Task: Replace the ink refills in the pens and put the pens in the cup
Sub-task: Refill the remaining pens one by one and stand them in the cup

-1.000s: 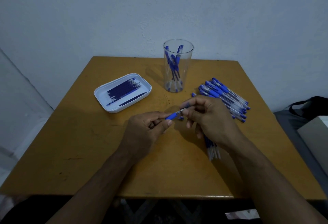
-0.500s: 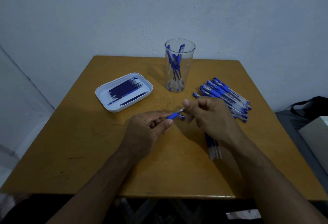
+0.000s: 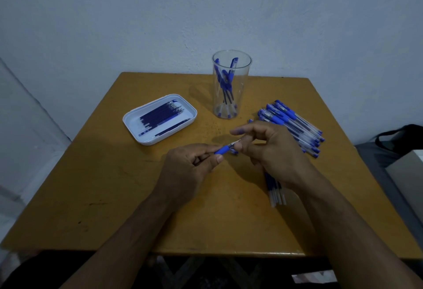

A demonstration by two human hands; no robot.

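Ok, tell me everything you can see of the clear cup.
The clear cup is a tall, straight-sided tumbler that looks like transparent plastic. It stands upright near the far edge of the wooden table, right of the white tray and left of the loose pen pile. Several blue-capped pens lean inside it. Neither hand touches it.

Dim bluish light falls on a plain, rough-textured wall [image 3: 206, 14] behind the square ochre wooden table [image 3: 114, 185]. Off its right edge sit a dark bag [image 3: 402, 133] and a pale box [image 3: 409, 174], possibly on a grey seat. Crossed legs show under the near edge.
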